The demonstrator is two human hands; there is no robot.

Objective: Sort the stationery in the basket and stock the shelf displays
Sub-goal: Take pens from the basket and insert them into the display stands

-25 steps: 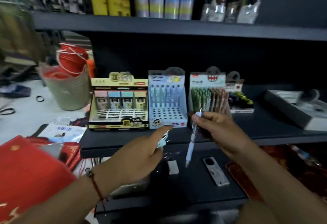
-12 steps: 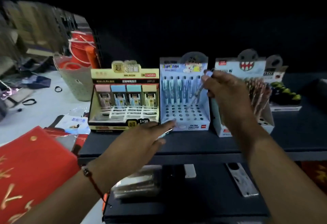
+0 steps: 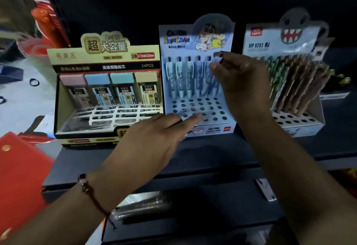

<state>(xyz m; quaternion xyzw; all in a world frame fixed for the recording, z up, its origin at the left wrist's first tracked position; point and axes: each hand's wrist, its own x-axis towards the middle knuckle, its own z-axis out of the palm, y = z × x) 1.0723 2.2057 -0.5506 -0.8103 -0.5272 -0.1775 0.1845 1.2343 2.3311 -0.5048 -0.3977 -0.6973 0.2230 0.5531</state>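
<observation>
A pale blue cartoon pencil display box (image 3: 197, 32) stands on the dark shelf (image 3: 212, 152), with several pencils upright in its back row and many vacant holes in front. My right hand (image 3: 241, 82) pinches the top of a light blue mechanical pencil (image 3: 217, 60) at the right end of that row; its lower part is hidden behind the hand. My left hand (image 3: 154, 140) reaches to the box's front, index finger stretched over the holes. Its other fingers curl under the palm, where only a tip of the spare pencils (image 3: 194, 126) shows.
A yellow lead-refill display (image 3: 108, 90) stands left of the blue box. A white monster-print pencil display (image 3: 289, 70) stands to the right. A red folder (image 3: 19, 167) lies at lower left. A clear packet (image 3: 143, 204) lies on the lower shelf. A blurred basket (image 3: 38, 47) sits far left.
My right hand carried the pencil up from below the shelf edge to the blue box's back row. My left hand moved forward to the box's front. The view came closer.
</observation>
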